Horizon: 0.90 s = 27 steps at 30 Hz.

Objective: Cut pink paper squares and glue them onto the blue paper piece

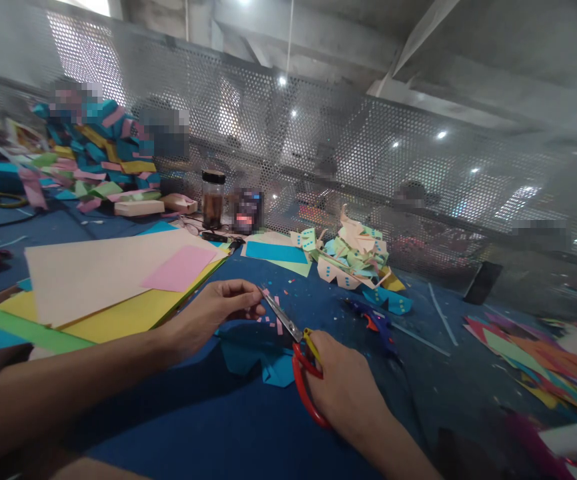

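My right hand (341, 380) is closed around the red and yellow handles of a pair of scissors (282, 315), whose blades point up and to the left. The blade tips meet the fingers of my left hand (225, 303), which are pinched together; whatever they hold is too small to make out. Just below the blades lies a folded blue paper piece (255, 357) on the dark blue table. Tiny pink and blue paper scraps and a narrow pink strip (279, 323) lie around the scissor tips.
Stacked coloured sheets (103, 273) lie at left. Folded paper pieces (355, 257) are heaped ahead, near a blue glue gun (375, 323) with its cord. A lidded jar (213, 200) stands before the perforated metal screen (288, 127). More coloured paper (543, 360) lies at right.
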### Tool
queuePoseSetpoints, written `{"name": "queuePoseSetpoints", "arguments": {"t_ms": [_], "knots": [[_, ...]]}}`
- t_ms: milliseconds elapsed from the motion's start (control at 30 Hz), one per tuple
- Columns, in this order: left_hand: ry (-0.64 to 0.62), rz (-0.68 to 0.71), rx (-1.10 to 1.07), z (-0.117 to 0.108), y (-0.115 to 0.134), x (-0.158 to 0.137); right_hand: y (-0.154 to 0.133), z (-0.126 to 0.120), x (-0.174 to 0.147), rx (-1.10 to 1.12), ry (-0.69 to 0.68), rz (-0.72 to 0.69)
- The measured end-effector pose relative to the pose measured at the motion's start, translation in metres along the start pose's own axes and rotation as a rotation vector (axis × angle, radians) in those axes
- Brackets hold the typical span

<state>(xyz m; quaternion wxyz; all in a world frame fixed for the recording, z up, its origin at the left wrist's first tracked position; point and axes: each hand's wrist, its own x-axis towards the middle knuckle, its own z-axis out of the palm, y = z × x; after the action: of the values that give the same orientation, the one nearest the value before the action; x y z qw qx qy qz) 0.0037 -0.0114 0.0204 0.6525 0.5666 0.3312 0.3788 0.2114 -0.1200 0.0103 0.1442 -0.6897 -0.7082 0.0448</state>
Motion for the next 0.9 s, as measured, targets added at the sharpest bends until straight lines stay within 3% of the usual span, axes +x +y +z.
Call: {"name": "queuePoseSetpoints", "arguments": {"t_ms": [900], "knots": [[-0.008, -0.025, -0.018, 0.0001, 0.0012, 0.0004, 0.0004, 0.0010, 0.0012, -0.011, -0.007, 0.013]]}}
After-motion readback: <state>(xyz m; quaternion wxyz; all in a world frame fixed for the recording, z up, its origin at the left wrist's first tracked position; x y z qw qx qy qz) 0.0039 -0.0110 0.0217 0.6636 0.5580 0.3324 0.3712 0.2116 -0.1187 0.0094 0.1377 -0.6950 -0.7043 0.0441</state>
